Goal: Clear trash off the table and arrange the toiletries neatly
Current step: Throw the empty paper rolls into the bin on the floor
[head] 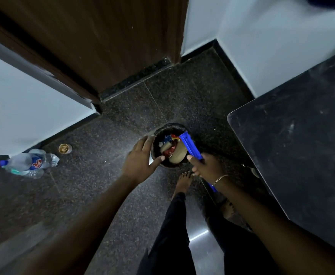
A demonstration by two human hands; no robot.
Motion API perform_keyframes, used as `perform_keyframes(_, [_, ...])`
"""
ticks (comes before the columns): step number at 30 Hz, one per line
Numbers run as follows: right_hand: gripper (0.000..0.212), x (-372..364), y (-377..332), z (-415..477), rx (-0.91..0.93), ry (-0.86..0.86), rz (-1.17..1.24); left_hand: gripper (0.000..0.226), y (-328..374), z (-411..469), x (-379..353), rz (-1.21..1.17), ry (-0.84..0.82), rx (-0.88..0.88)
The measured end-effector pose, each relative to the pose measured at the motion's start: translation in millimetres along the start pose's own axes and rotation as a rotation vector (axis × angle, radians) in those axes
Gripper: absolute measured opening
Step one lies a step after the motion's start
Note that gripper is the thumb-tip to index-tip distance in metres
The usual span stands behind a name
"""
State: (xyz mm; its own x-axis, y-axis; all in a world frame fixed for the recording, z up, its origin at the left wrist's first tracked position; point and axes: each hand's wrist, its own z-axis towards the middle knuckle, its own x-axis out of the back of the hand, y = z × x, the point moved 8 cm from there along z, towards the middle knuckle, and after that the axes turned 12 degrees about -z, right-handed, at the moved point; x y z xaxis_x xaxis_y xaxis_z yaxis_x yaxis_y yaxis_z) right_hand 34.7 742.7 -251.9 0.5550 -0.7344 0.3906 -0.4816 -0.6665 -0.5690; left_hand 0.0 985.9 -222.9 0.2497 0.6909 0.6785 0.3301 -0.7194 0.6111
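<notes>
From the head view, the person stood over a small dark bin (169,127) on the floor, and the trash step looked to be in hand. The left hand (140,159) lay spread on the bin's left rim, its grip apart, holding nothing and seemingly steadying the bin. The right hand (206,165) had its grip clamped on a long blue box (190,144), whose far end reached over the bin's right edge above the trash (169,146) inside: coloured wrappers and a tan paper cup. By my reading the box was trash being dropped in; the next move would call for releasing it so that it fell inside rather than tipping off the rim, since the bin was already quite full.

The dark tabletop (293,147) stood at the right, scuffed and dusty; something glassy showed at its right edge, too cut off to name. No toiletries were in sight, so the arranging seemed not yet begun. The floor (107,175) was dark speckled stone. At the left, near the white wall, lay a plastic water bottle (30,162) on its side, with a small brown cup (65,148) just beyond it. A brown wooden door (103,40) stood at the far side.
</notes>
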Motion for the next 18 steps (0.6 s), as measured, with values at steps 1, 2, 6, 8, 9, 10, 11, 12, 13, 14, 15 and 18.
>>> perform_keyframes(1, [0.020, 3, -8, -10, 0.009, 0.003, 0.008, 0.087, 10, -7, 8, 0.022, 0.015, -0.021])
perform_keyframes(2, [0.020, 6, -15, -18, 0.023, 0.008, 0.012, 0.087, 20, -13, 14, 0.046, 0.026, -0.041])
perform_keyframes(6, [0.018, 21, -45, -52, 0.069, 0.031, 0.073, 0.087, 64, -36, 38, 0.099, 0.067, -0.119])
perform_keyframes(8, [0.017, 30, -58, -66, 0.090, 0.053, 0.113, 0.086, 83, -44, 47, 0.101, 0.087, -0.152])
perform_keyframes(9, [0.018, 36, -64, -73, 0.102, 0.069, 0.132, 0.085, 93, -48, 52, 0.096, 0.096, -0.165])
perform_keyframes(10, [0.019, 42, -69, -81, 0.113, 0.085, 0.150, 0.084, 103, -51, 57, 0.090, 0.106, -0.175])
perform_keyframes(11, [0.019, 48, -75, -88, 0.127, 0.100, 0.164, 0.083, 113, -54, 61, 0.084, 0.118, -0.185])
perform_keyframes(12, [0.019, 53, -79, -94, 0.139, 0.110, 0.176, 0.083, 122, -57, 64, 0.082, 0.129, -0.191])
perform_keyframes(13, [0.019, 59, -82, -101, 0.151, 0.125, 0.191, 0.082, 134, -60, 67, 0.084, 0.140, -0.204])
perform_keyframes(14, [0.020, 66, -84, -108, 0.158, 0.144, 0.208, 0.081, 145, -63, 69, 0.086, 0.147, -0.221])
perform_keyframes(15, [0.021, 74, -85, -114, 0.164, 0.166, 0.222, 0.080, 158, -64, 70, 0.091, 0.153, -0.240])
perform_keyframes(18, [0.025, 97, -87, -134, 0.188, 0.224, 0.260, 0.081, 194, -68, 71, 0.117, 0.153, -0.302])
